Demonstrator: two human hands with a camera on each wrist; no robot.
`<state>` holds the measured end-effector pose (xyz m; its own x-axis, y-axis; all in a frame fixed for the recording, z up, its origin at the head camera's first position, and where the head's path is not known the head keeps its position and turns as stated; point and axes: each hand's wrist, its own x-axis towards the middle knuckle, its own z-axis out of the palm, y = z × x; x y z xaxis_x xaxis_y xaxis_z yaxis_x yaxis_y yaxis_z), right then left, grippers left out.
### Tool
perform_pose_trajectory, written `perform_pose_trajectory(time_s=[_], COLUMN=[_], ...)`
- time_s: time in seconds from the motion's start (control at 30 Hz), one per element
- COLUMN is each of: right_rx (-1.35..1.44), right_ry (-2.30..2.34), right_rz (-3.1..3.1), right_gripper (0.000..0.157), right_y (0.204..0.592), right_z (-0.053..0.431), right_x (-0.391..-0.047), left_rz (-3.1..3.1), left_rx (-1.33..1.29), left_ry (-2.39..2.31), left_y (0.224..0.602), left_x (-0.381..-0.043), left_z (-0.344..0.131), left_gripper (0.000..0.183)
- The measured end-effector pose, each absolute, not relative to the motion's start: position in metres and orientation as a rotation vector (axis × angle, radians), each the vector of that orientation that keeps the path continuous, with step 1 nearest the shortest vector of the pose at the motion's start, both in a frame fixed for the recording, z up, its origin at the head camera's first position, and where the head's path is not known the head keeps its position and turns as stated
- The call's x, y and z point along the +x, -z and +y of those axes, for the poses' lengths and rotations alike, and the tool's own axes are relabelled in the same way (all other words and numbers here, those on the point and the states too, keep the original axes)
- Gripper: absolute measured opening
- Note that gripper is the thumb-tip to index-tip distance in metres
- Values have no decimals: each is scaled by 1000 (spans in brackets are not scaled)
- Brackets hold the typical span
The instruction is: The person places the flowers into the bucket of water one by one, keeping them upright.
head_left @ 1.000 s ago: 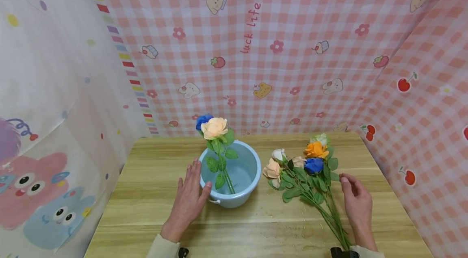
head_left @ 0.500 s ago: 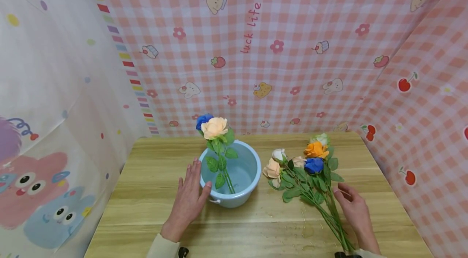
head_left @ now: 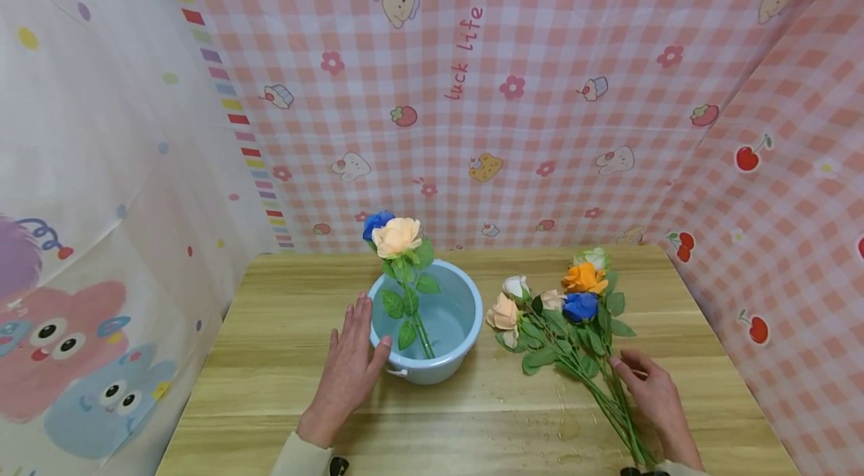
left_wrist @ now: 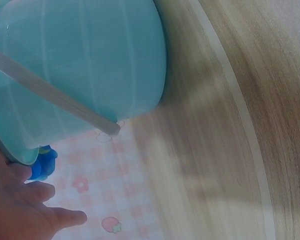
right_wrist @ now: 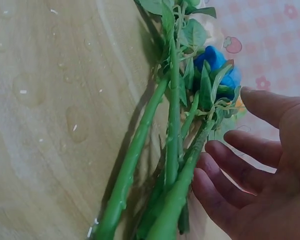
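Pink checked cloth [head_left: 432, 49] behind a wood-grain table [head_left: 263, 363] with clear droplets [head_left: 569, 428].

Left wrist view: bucket [left_wrist: 105, 55] cut off at top (left too); blue rose [left_wrist: 46, 162] partly hidden.

The left hand [head_left: 349, 360] rests against the left side of the bucket [head_left: 432, 372], fingers stretched forward, thumb held apart from them at the rim, with the left wrist [head_left: 319, 425] angling back towards the person. Well to the right of the bucket is the right hand [head_left: 651, 392], palm turned towards it, fingers and thumb loosely bent with nothing gripped, the right wrist [head_left: 683, 447] nearer the person than the bucket
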<state>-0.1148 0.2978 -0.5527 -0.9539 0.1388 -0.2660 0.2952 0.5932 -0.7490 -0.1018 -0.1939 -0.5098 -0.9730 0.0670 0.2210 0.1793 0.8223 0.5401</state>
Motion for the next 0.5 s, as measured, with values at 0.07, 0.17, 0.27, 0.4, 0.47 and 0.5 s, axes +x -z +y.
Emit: perform_pose_trajectory(time_s=[0.07, 0.17, 0.27, 0.4, 0.47, 0.5], right_rx=[357, 357, 351, 345, 343, 345], right_ry=[1281, 1293, 1284, 1258, 1273, 1274], right_rz=[2647, 2646, 2656, 2672, 2662, 2665], right_gripper=[65, 63, 60, 57, 55, 53], right_y=[554, 557, 560, 564, 566, 567], right_z=[299, 300, 301, 304, 305, 305], right_x=[-115, -116, -118, -120, -121, -122], left_rz=[-2816, -2821, -2818, -2813, -2816, -2817], left_rx=[-192, -191, -192, -196, -195, -194], left_ry=[860, 856, 855, 858, 862, 863], left_y=[509, 509, 509, 509, 509, 509], left_x=[-101, -101, -101, -101, -101, -101], left_z=[-194, -194, -194, -194, -194, -194], left_gripper=[75, 75, 75, 75, 75, 75])
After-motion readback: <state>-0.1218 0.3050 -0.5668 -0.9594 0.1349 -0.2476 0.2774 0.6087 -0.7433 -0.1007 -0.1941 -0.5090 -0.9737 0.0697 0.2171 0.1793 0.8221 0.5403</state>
